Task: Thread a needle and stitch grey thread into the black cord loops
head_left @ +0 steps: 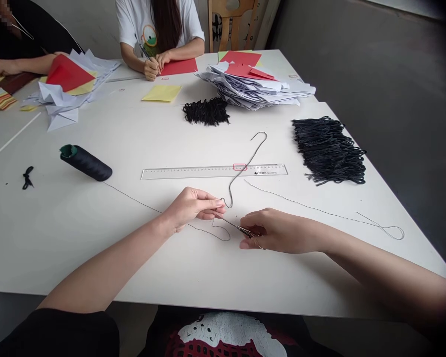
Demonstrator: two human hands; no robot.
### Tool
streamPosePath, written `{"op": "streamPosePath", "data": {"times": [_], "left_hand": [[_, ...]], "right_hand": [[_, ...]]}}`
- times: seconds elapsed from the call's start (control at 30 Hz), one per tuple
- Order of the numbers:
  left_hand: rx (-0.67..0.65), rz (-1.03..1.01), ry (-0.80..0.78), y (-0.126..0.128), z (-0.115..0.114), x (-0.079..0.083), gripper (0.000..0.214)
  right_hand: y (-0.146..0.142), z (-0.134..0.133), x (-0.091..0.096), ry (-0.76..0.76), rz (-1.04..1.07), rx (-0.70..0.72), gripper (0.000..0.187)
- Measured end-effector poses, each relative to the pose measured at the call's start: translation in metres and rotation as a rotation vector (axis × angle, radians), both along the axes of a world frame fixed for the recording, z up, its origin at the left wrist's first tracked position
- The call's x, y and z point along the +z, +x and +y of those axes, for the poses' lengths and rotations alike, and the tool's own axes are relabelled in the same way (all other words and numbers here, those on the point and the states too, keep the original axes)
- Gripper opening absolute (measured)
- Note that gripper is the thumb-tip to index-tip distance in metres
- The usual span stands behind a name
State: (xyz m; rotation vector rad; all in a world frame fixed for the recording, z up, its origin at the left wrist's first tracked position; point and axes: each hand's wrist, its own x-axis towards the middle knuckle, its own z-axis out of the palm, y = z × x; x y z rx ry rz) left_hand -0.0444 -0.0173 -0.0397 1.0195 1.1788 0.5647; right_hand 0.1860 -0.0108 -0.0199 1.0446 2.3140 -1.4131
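Observation:
My left hand (193, 206) pinches a black cord (233, 184) between thumb and fingers. From there the cord curves away across a clear plastic ruler (193, 172) and ends in a hook-shaped bend. My right hand (273, 230) is closed on small metal scissors (250, 232), mostly hidden in the palm, their tips pointing toward my left fingers. Between the two hands a short dark strand is stretched. Left of my left hand, a spool of black thread (86, 162) lies on its side. Its thread (134, 199) runs under my left wrist and loops on the table.
Loose thread (319, 212) trails to the right on the white table (163, 282). Black cord bundles (329, 151) and a smaller bundle (207, 111) lie beyond, near stacked papers (252, 91). A small black knot (27, 177) is far left. Two people sit opposite; one writes on red paper (180, 66).

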Motion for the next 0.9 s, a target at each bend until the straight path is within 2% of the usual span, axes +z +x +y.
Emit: {"op": "streamPosePath", "data": {"times": [0.13,0.33,0.43,0.53,0.67,0.77,0.83,0.9], "left_hand": [[-0.004,0.002,-0.004,0.000,0.001,0.000,0.028],[-0.018,0.052,0.077,0.000,0.002,0.004,0.027],[0.031,0.120,0.217,-0.002,0.004,0.006,0.025],[0.096,0.234,0.408,-0.008,0.009,0.005,0.021],[0.104,0.342,0.600,-0.014,0.014,0.006,0.015],[0.061,0.185,0.666,-0.016,0.015,0.009,0.014],[0.069,-0.047,0.620,-0.019,0.015,0.012,0.016],[0.146,-0.298,0.495,-0.025,0.018,0.016,0.017]], "right_hand": [[0.012,-0.006,0.000,0.177,-0.089,-0.014,0.017],[0.025,-0.021,-0.006,0.367,-0.185,-0.084,0.010],[0.029,-0.032,-0.005,0.508,-0.240,-0.048,0.005],[0.031,-0.040,0.002,0.656,-0.217,-0.011,0.010],[0.016,-0.029,0.012,0.761,0.027,-0.083,0.022],[-0.006,-0.001,0.007,0.775,0.303,-0.122,0.044],[-0.019,0.021,-0.001,0.701,0.432,-0.051,0.059],[-0.027,0.039,-0.009,0.540,0.480,0.010,0.044]]}}
